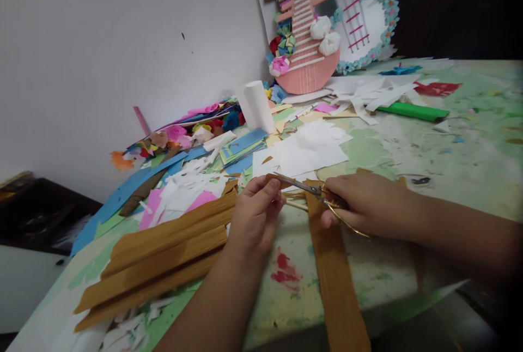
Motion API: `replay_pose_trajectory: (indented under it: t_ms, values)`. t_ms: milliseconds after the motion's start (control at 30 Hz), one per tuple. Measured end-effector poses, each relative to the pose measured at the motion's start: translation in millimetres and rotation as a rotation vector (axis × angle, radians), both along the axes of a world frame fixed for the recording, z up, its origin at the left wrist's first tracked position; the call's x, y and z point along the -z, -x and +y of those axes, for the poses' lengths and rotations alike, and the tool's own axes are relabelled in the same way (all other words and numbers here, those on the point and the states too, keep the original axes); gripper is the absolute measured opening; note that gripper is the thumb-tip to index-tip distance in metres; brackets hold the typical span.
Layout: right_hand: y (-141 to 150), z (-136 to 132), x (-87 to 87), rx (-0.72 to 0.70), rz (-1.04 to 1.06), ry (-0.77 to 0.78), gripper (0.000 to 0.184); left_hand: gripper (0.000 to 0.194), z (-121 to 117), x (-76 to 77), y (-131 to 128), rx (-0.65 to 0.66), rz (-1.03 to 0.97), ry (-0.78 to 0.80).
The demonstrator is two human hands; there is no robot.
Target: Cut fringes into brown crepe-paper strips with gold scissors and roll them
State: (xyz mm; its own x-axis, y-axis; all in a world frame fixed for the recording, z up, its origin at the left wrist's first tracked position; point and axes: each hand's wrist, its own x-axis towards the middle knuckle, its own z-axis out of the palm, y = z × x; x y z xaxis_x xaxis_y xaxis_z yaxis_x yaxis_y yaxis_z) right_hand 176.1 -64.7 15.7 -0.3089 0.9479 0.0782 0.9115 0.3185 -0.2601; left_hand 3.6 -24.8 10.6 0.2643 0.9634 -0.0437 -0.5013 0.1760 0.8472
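Note:
My right hand (355, 202) grips a pair of scissors (312, 189) by its gold-coloured handles, the blades pointing left. Between the thumb and fingers of my left hand (261, 207) is a small piece of brown crepe paper (281, 182). The scissor blades lie along that piece, near my left fingertips. Beneath the scissors a long brown crepe paper strip (335, 281) runs toward the table's front edge and hangs over it. To the left of my left forearm lies a folded stack of brown crepe paper (159, 248).
Paper scraps cover the table (469, 177): white sheets (302, 147), blue pieces (245, 142), pink and green bits. A white roll (259, 107) stands behind. Paper guitar-like crafts (308, 68) with flowers lean at the back. A green strip (412, 111) lies farther right.

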Motion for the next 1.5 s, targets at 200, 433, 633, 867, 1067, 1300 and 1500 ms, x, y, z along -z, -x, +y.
replay_pose_trajectory:
  t_ms: [200, 433, 633, 867, 1067, 1300, 1500]
  values:
    - [3, -2, -1.5, -0.007, -0.010, 0.004, 0.022, 0.008, 1, 1.5, 0, 0.010, -0.015, -0.002]
    - [1, -1, 3.0, 0.030, -0.063, -0.023, 0.021, 0.008, 0, 0.5, 0, 0.003, 0.013, 0.002]
    - [1, -2, 5.6, 0.061, -0.123, -0.071, 0.029, 0.008, 0, 0.3, 0, 0.008, 0.029, -0.006]
    - [3, -3, 8.3, 0.077, -0.177, -0.125, 0.030, 0.010, 1, 0.6, 0, 0.013, 0.053, -0.029]
    - [2, -4, 10.6, 0.074, -0.190, -0.138, 0.021, 0.010, 1, 0.1, 0, 0.003, 0.053, -0.021]
    - [3, -3, 8.5, 0.086, -0.187, -0.128, 0.033, 0.011, 0, -1.7, 1, 0.001, 0.059, 0.017]
    - [3, -7, 4.6, 0.052, -0.094, -0.118, 0.033, 0.011, -3, 3.1, 0, 0.049, 0.142, 0.030]
